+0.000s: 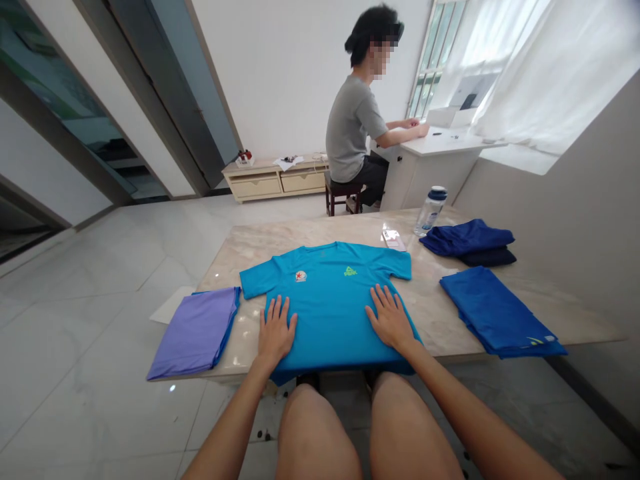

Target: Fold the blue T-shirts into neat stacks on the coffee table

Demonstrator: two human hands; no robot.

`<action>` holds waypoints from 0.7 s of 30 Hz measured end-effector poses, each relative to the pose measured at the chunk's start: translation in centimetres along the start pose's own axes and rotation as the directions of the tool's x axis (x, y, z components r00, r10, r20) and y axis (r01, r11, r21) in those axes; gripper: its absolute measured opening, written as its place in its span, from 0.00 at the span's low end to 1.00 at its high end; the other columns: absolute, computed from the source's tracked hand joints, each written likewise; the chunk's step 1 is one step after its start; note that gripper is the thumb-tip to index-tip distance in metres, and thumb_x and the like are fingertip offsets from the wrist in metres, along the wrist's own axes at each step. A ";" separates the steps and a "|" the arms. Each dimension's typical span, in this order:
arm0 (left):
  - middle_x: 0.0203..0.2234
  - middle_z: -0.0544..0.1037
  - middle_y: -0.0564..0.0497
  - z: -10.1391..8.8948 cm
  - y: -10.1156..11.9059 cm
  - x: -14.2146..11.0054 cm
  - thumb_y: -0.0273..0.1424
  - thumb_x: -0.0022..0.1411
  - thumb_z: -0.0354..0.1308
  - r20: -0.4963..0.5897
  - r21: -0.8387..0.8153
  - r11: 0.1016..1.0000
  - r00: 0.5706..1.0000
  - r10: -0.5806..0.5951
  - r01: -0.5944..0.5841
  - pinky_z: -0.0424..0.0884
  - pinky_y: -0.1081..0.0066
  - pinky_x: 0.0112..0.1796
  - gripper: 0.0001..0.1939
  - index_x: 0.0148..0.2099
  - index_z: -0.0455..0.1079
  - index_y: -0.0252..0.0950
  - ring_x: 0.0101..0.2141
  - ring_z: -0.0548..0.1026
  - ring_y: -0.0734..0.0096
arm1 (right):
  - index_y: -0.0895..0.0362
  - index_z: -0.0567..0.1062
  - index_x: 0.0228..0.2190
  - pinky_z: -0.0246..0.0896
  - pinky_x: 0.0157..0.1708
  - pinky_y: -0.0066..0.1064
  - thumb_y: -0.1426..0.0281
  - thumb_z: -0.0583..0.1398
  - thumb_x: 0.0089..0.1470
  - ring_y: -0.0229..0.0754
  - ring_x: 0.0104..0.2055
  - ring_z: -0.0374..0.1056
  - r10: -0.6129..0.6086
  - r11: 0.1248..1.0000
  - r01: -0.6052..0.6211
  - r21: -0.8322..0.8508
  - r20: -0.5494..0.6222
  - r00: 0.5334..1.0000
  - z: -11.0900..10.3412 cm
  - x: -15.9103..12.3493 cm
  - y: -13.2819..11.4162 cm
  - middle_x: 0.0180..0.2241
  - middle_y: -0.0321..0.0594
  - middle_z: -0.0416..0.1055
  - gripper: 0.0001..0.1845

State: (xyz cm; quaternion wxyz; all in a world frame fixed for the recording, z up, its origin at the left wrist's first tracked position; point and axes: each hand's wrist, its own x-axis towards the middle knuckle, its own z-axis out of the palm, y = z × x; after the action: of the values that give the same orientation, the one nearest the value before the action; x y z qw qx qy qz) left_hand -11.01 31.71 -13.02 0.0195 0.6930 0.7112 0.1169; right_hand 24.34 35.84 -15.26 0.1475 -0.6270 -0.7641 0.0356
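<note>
The left forearm (235, 413) comes in from 7 o'clock and slants toward 1; the left hand (277, 333) lies flat, back upward, fingers slightly spread toward 12, thumb toward 1. The right forearm (465, 407) enters from 4 and runs toward 10; the right hand (391, 317) is likewise flattened, fingers toward 11, thumb toward 10. Bare thighs (317, 433) show between the forearms, around 6.

— Can't see the palms of the left hand (277, 331) or right hand (391, 320) against the turquoise T-shirt (330, 320).
— Nor read the label on the bottle (428, 213). See the whole curtain (585, 67)?
— No; cut off at the top.
</note>
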 end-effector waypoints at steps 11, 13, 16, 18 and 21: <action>0.79 0.54 0.37 0.9 0.3 3.9 0.45 0.80 0.42 0.008 0.027 1.000 1.000 -0.010 0.010 0.44 0.38 0.75 0.35 0.80 0.57 0.33 0.78 0.53 0.44 | 0.61 0.58 0.77 0.36 0.78 0.57 0.51 0.42 0.75 0.58 0.82 0.41 0.029 0.998 -0.028 -0.064 0.016 0.999 1.1 3.3 1.6 0.80 0.50 0.47 0.41; 0.78 0.55 0.36 0.8 0.2 2.9 0.44 0.80 0.42 0.020 0.005 1.000 1.000 -0.018 0.018 0.42 0.38 0.75 0.35 0.80 0.58 0.33 0.77 0.53 0.43 | 0.62 0.58 0.77 0.35 0.78 0.57 0.52 0.44 0.75 0.59 0.82 0.41 0.038 0.999 -0.037 -0.035 0.025 0.999 1.2 2.5 1.5 0.79 0.51 0.47 0.41; 0.78 0.54 0.35 0.4 0.3 0.7 0.44 0.79 0.43 0.032 -0.010 1.000 0.999 -0.027 0.027 0.42 0.38 0.75 0.35 0.80 0.57 0.33 0.78 0.52 0.42 | 0.61 0.58 0.77 0.35 0.78 0.57 0.53 0.46 0.74 0.59 0.82 0.41 0.046 0.999 -0.046 -0.004 0.032 0.998 1.0 0.6 1.5 0.79 0.52 0.47 0.40; 0.78 0.55 0.35 0.1 0.5 -1.1 0.44 0.79 0.43 0.036 -0.011 0.999 0.999 -0.033 0.033 0.42 0.38 0.75 0.35 0.80 0.57 0.34 0.78 0.52 0.42 | 0.60 0.59 0.76 0.36 0.78 0.57 0.53 0.46 0.74 0.58 0.82 0.42 0.041 0.999 -0.041 0.003 0.032 0.999 0.6 -1.1 1.4 0.79 0.51 0.48 0.40; 0.78 0.55 0.35 -0.4 1.1 -3.9 0.43 0.78 0.43 0.046 -0.005 0.999 0.998 -0.042 0.043 0.43 0.36 0.74 0.35 0.80 0.57 0.35 0.78 0.52 0.41 | 0.59 0.60 0.76 0.38 0.78 0.57 0.53 0.47 0.74 0.59 0.81 0.44 0.032 1.000 -0.032 -0.002 0.044 0.999 -0.2 -4.0 1.2 0.79 0.51 0.50 0.39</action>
State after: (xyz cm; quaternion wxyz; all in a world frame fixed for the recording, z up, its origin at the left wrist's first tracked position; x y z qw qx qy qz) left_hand -9.80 27.79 -12.96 0.0406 0.6802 0.7247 0.1028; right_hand 26.18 32.18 -16.04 0.1295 -0.6382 -0.7572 0.0513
